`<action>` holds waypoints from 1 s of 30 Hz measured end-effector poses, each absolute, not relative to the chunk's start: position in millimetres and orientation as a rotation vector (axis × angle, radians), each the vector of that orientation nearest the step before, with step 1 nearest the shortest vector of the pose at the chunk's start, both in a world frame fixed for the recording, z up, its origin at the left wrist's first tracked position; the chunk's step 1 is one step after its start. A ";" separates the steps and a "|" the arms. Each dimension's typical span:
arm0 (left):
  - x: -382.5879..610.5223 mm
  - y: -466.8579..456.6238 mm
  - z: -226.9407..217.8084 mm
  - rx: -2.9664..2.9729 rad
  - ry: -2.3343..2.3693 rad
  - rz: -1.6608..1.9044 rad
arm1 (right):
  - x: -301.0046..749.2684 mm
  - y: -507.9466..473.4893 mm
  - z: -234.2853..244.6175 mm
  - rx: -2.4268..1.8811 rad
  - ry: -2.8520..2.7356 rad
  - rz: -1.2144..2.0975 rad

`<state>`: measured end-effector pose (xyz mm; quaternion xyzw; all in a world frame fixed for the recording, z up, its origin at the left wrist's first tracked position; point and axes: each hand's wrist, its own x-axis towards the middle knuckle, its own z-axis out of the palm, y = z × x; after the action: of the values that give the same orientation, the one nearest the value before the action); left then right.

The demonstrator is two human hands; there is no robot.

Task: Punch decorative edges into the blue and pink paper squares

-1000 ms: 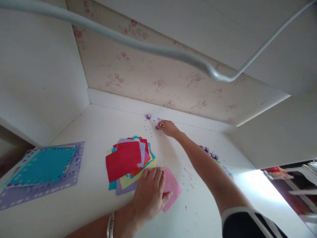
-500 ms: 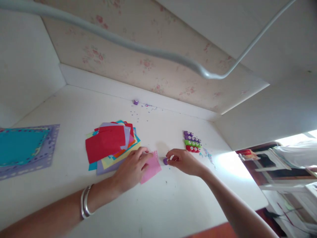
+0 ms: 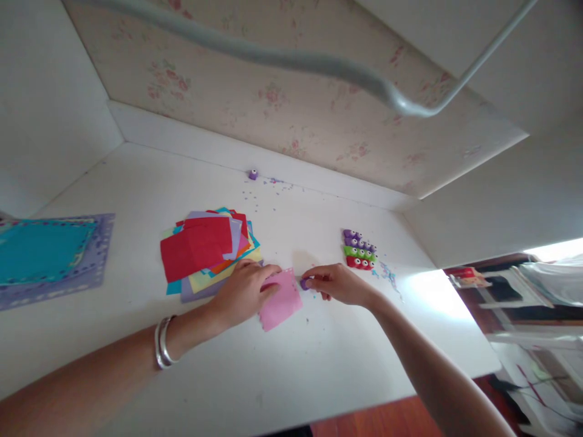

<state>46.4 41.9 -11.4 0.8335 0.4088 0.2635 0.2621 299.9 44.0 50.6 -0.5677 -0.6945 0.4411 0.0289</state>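
Observation:
My left hand point(image 3: 243, 292) rests on a pink paper square point(image 3: 281, 300) with a scalloped edge, fingers curled and pressing it to the white table point(image 3: 291, 376). My right hand point(image 3: 339, 283) pinches a small purple paper punch point(image 3: 304, 283) right at the pink square's upper right corner. A fanned stack of coloured paper squares point(image 3: 204, 250), red on top, lies just left of my left hand. A silver bangle is on my left wrist.
Rows of small purple, green and red punches point(image 3: 359, 249) stand to the right. Another purple punch point(image 3: 252, 175) sits by the back wall amid paper bits. A teal sheet on a punched lilac sheet point(image 3: 50, 255) lies far left. Shelves with papers are at right.
My right hand came back from the far wall with the purple punch and now holds it at the pink square's corner. My left hand stayed on the pink square.

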 end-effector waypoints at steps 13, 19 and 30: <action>45.6 42.4 -18.1 2.198 1.140 0.752 | 297.7 36.5 30.0 -1.552 -1.951 1.445; 46.7 43.3 -18.2 2.193 1.165 0.752 | 298.6 33.6 22.2 -1.535 -1.904 1.414; 47.1 42.3 -5.7 2.173 1.206 0.696 | 294.5 28.9 19.4 -1.533 -1.951 1.270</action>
<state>47.1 42.3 -5.7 0.8092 0.4490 0.2593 0.2764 294.5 28.9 19.4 -0.5414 -0.6889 0.4486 0.1762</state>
